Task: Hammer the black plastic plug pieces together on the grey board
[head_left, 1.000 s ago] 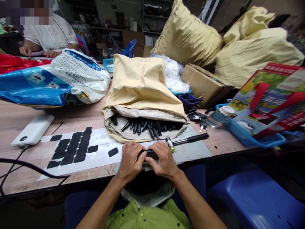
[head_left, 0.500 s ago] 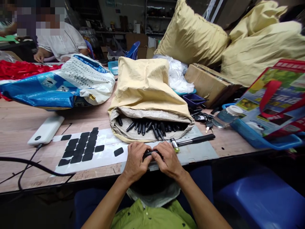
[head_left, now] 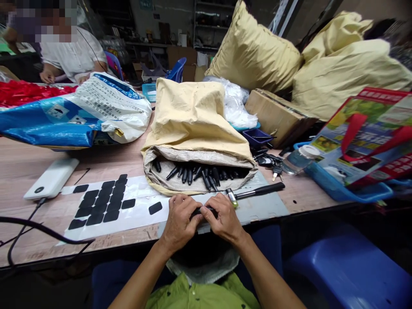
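Observation:
At the table's front edge, my left hand [head_left: 180,219] and my right hand [head_left: 223,218] meet, fingers closed on a black tube-like piece [head_left: 210,209]. Most of that piece is hidden by the fingers, and both thumbs press along it. Just beyond them a cream sack [head_left: 193,107] lies with its mouth toward me, and several black tapered tubes [head_left: 206,179] show inside. A hammer [head_left: 262,189] rests beside my right hand, its head close to the fingers. Left of my left hand is a white sheet [head_left: 137,214] bearing black rounded square patches [head_left: 99,199].
A white power bank [head_left: 53,178] with a black cable sits on the left. Behind it lies a blue-and-white bag [head_left: 109,103]. Keys [head_left: 277,171], a clear jar [head_left: 298,161] and a blue basket [head_left: 354,195] are at right. Another person [head_left: 69,58] sits across the table.
The camera view has turned a little, so the scene sits slightly farther left. Both hands keep their hold on the black piece, with only slight finger movement.

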Action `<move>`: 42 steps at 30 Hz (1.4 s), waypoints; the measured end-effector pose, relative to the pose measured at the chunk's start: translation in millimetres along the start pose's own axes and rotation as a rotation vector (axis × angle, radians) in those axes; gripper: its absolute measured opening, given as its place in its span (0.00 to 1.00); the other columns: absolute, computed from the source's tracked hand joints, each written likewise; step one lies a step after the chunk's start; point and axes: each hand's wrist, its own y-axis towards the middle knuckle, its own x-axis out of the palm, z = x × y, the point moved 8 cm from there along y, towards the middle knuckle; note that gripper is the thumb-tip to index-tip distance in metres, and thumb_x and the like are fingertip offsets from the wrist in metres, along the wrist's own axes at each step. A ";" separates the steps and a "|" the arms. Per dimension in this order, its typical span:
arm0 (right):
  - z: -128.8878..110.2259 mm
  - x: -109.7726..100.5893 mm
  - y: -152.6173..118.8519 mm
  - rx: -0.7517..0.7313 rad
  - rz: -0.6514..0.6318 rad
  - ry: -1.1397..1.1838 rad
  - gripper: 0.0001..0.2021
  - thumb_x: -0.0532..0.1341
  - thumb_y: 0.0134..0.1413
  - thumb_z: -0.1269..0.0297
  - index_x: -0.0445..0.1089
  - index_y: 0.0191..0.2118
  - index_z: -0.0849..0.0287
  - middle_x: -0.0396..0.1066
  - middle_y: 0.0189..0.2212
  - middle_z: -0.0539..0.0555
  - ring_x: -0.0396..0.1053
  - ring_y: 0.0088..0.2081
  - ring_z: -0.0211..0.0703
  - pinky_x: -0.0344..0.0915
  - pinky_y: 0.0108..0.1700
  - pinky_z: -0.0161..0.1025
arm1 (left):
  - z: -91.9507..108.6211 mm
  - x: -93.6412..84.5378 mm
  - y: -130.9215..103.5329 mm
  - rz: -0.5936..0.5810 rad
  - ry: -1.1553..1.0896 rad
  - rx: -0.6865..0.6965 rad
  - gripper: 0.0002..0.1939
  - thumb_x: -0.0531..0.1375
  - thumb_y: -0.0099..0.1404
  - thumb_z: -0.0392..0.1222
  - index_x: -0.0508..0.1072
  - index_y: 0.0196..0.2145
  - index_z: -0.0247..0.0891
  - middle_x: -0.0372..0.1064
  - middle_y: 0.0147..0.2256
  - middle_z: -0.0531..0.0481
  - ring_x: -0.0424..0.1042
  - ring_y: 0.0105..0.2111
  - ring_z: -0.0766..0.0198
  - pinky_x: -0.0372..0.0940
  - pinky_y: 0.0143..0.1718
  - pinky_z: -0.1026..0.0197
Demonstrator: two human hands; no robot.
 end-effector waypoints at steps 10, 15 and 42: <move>-3.0 5.0 0.4 -0.016 0.012 -0.048 0.21 0.57 0.68 0.56 0.63 0.23 0.58 0.62 0.20 0.47 0.58 0.30 0.39 0.50 0.42 0.43 | -2.6 0.9 -0.9 0.014 -0.019 0.028 0.08 0.58 0.69 0.35 0.76 0.41 0.44 0.75 0.37 0.52 0.65 0.46 0.53 0.51 0.52 0.48; -5.9 12.7 -2.0 0.028 0.007 0.025 0.22 0.52 0.71 0.57 0.58 0.23 0.57 0.57 0.21 0.47 0.57 0.30 0.39 0.51 0.41 0.42 | -1.9 -3.4 -1.6 0.010 -0.093 0.031 0.09 0.58 0.67 0.33 0.77 0.39 0.43 0.75 0.36 0.51 0.64 0.46 0.53 0.52 0.52 0.49; -32.2 -1.1 -78.1 0.009 -0.396 -0.179 0.16 0.70 0.55 0.52 0.70 0.45 0.54 0.73 0.39 0.50 0.70 0.40 0.45 0.61 0.43 0.40 | -61.3 -41.9 54.1 0.182 -0.100 -0.312 0.11 0.63 0.63 0.47 0.79 0.39 0.40 0.73 0.33 0.50 0.69 0.31 0.62 0.64 0.37 0.59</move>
